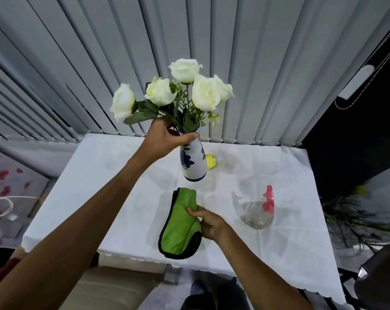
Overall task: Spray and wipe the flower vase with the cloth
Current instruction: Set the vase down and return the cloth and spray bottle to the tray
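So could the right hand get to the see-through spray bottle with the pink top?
Probably yes. The clear spray bottle with the pink trigger sits close beside the right hand, only white tablecloth between them. But that hand grips the green cloth, so it must let go first.

White ceramic vase with blue flower print (194, 163), white roses (160, 92) in it, near upright, neck gripped by left hand (165, 139). Folded green microfibre cloth with black edging (178, 227) just below it, right hand (208, 222) pinching its right edge. Clear plastic spray bottle with pink trigger (256, 214) stands right of cloth, apart.
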